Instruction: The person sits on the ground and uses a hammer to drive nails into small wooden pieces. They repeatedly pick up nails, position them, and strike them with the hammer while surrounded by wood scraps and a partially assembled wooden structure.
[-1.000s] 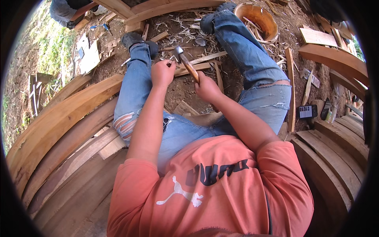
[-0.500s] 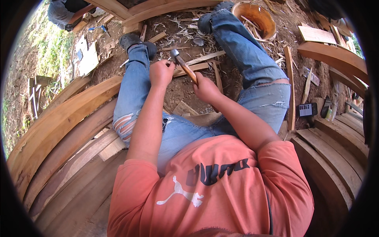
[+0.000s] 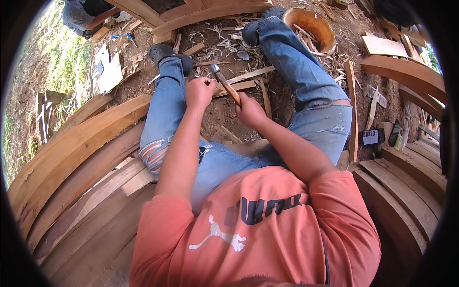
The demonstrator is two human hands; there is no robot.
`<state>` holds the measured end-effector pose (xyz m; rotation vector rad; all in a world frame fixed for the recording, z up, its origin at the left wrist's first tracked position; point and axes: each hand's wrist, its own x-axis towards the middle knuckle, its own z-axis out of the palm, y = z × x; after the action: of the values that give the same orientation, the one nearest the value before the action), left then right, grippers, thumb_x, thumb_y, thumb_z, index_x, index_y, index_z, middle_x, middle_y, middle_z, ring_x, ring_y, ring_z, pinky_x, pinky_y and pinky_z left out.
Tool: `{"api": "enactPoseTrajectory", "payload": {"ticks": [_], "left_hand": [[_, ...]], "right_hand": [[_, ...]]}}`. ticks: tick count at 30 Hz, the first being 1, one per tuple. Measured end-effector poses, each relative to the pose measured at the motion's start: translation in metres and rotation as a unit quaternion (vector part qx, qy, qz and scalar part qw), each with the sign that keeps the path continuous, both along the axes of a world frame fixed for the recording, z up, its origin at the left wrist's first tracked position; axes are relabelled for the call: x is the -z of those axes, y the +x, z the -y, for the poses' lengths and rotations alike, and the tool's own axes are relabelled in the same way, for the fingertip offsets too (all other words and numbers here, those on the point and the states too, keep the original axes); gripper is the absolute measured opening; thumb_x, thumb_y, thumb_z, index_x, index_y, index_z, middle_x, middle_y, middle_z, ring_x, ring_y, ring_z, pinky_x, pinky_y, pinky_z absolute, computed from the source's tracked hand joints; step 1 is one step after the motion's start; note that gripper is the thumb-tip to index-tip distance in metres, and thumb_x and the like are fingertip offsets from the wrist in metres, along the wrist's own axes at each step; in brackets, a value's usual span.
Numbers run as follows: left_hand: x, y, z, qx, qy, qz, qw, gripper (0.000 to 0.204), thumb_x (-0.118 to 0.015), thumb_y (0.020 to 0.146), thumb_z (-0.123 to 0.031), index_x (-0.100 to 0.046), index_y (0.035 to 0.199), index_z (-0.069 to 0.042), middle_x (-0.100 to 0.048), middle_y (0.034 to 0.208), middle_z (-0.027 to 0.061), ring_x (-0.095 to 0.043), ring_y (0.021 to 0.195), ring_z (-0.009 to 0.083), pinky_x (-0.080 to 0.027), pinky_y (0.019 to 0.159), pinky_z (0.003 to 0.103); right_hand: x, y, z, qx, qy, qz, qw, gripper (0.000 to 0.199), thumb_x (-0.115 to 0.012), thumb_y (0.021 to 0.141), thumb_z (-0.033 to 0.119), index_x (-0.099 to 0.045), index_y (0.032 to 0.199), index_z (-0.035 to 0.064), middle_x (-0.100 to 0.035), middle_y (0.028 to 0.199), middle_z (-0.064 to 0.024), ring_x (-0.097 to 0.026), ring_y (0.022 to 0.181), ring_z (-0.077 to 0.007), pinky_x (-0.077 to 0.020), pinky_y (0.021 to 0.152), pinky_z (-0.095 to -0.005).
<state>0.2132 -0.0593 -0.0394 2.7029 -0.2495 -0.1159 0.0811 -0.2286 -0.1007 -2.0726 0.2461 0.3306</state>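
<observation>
My right hand (image 3: 251, 111) is wrapped round the wooden handle of a hammer (image 3: 230, 90). The hammer slants up to the left, its metal head in the air just past my left fingertips. My left hand (image 3: 200, 93) is closed in a pinch with thumb and fingers together, in front of my left shin. Whatever it pinches, if anything, is too small to make out. Beneath both hands, between my legs, thin wood strips (image 3: 251, 74) lie on the dirt.
A wooden frame (image 3: 210, 16) stands ahead of my feet. A round bucket (image 3: 326, 36) with wood scraps is beyond my right foot. Curved planks (image 3: 91, 122) flank my left side, stacked boards (image 3: 406, 179) my right. A phone (image 3: 371, 137) lies on the right. Another person (image 3: 86, 19) is at far left.
The whole view has shifted slightly, so everything sits a little lower and to the right. My hands and the hammer keep nearly the same pose relative to each other.
</observation>
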Motion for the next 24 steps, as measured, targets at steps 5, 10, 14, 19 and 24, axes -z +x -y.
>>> {"api": "enactPoseTrajectory", "payload": {"ticks": [5, 10, 14, 19, 24], "left_hand": [[0.009, 0.0, -0.004, 0.003, 0.019, 0.015, 1.0, 0.028, -0.079, 0.093, -0.034, -0.085, 0.092, -0.007, -0.078, 0.082, 0.0193, -0.077, 0.077, 0.0388, -0.06, 0.071, 0.047], [0.009, -0.001, -0.006, 0.011, -0.004, 0.013, 1.0, 0.028, -0.079, 0.092, -0.035, -0.085, 0.091, -0.008, -0.078, 0.082, 0.0192, -0.076, 0.076, 0.0391, -0.059, 0.07, 0.048], [0.012, -0.002, -0.01, 0.008, -0.02, 0.034, 0.999, 0.027, -0.079, 0.092, -0.035, -0.085, 0.093, -0.008, -0.077, 0.081, 0.0187, -0.076, 0.074, 0.0382, -0.058, 0.07, 0.047], [0.011, -0.002, -0.004, 0.007, -0.009, 0.019, 1.0, 0.026, -0.08, 0.092, -0.034, -0.086, 0.094, -0.01, -0.077, 0.078, 0.0182, -0.075, 0.071, 0.0378, -0.059, 0.068, 0.047], [0.01, -0.003, -0.005, 0.007, -0.001, 0.022, 1.0, 0.025, -0.08, 0.091, -0.034, -0.086, 0.093, -0.01, -0.076, 0.077, 0.0185, -0.075, 0.072, 0.0383, -0.059, 0.069, 0.048]], "right_hand": [[-0.025, -0.004, 0.001, 0.048, 0.022, 0.064, 0.997, 0.033, -0.065, 0.102, 0.019, -0.055, 0.127, 0.0008, -0.073, 0.106, -0.0317, -0.07, 0.104, -0.0531, -0.0538, 0.092, -0.062], [-0.028, 0.0, 0.005, -0.002, -0.009, -0.022, 1.0, 0.029, -0.065, 0.102, 0.019, -0.056, 0.123, 0.002, -0.074, 0.105, -0.0304, -0.071, 0.102, -0.0519, -0.0542, 0.091, -0.0619], [-0.017, -0.002, 0.003, -0.02, -0.02, -0.033, 0.999, 0.028, -0.065, 0.101, 0.019, -0.057, 0.123, 0.0028, -0.074, 0.105, -0.0298, -0.072, 0.102, -0.0509, -0.0544, 0.09, -0.0621], [-0.025, -0.005, 0.005, 0.005, -0.011, -0.019, 1.0, 0.033, -0.064, 0.1, 0.018, -0.057, 0.129, 0.003, -0.074, 0.108, -0.0306, -0.072, 0.104, -0.0507, -0.0546, 0.092, -0.0618], [-0.025, -0.007, 0.002, 0.01, -0.015, -0.009, 1.0, 0.041, -0.063, 0.101, 0.019, -0.056, 0.139, 0.0041, -0.074, 0.112, -0.0311, -0.071, 0.107, -0.0512, -0.0544, 0.095, -0.061]]}}
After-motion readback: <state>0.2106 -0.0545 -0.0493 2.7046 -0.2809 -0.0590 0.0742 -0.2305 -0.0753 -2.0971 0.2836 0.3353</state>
